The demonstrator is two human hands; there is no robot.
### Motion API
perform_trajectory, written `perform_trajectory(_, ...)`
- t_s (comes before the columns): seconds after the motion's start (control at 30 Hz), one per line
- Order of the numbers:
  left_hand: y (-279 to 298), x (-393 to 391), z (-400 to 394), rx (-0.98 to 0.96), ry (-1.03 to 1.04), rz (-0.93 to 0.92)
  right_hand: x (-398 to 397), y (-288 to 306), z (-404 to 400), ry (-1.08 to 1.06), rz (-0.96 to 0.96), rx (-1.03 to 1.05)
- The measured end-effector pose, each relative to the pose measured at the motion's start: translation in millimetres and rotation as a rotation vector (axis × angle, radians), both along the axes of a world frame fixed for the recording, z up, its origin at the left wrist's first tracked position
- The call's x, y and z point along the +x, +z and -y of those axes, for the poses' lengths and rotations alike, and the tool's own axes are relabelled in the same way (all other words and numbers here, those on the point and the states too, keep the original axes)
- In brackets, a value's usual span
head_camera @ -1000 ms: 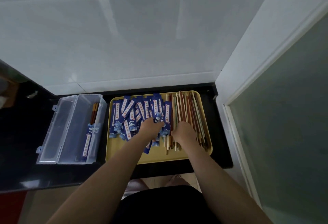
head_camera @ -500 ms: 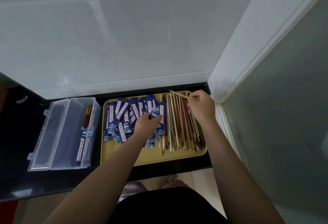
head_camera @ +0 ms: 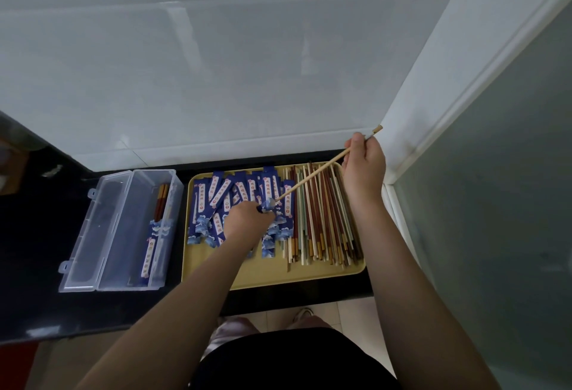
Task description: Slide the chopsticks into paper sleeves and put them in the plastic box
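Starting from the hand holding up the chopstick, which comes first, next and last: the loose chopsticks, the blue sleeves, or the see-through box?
From the right hand:
1. Loose chopsticks, just below it, on the tray's right side.
2. Blue sleeves, on the tray's left side.
3. See-through box, left of the tray.

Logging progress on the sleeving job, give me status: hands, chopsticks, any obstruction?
Right hand grips light chopsticks, tips aimed at sleeve. Left hand pinches blue paper sleeve over yellow tray. Plastic box open, some sleeved pairs inside. Nothing blocking.

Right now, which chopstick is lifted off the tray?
The pale chopstick held by the right hand, slanting down toward the sleeve in the left hand; the rest lie flat on the yellow tray.
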State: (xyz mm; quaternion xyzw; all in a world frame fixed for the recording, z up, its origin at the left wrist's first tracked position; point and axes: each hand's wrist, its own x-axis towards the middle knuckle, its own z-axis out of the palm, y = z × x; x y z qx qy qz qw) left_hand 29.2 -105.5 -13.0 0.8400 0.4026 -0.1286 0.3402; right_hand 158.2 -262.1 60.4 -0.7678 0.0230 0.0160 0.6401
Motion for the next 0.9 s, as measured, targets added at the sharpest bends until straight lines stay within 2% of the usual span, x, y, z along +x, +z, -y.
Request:
perform_trajectory(0.1,1,-1,0,0.041,-0.016,-0.025,-1,0,-2,0.009,-0.011,0.014)
perform_trajectory(0.2,2,0,2,-0.015,-0.021,0.02,-3,-2,-2,0.081,-0.015,0.011)
perform_trajectory(0.33,16,7,18,-0.194,-0.156,0.218,-7,-11,1,0.234,-0.044,-0.113)
perform_trajectory(0.43,34,17,33,-0.388,-0.18,0.378,-11,-20,3,0.189,-0.055,-0.149)
perform_trajectory(0.5,42,23,39,-0.452,-0.166,0.412,-11,-24,7,0.197,-0.024,-0.198)
perform_trajectory(0.6,39,26,41,-0.471,-0.132,0.387,-6,-25,15,0.281,-0.039,-0.282)
perform_trajectory(0.73,22,25,38,-0.514,-0.011,0.297,0,-31,28,0.283,-0.159,-0.266)
perform_trajectory(0.8,12,25,35,-0.531,0.063,0.204,1,-43,37,0.232,-0.219,-0.385)
perform_trajectory(0.9,-2,23,34,-0.579,0.142,0.092,-1,-68,50,0.248,-0.3,-0.67)
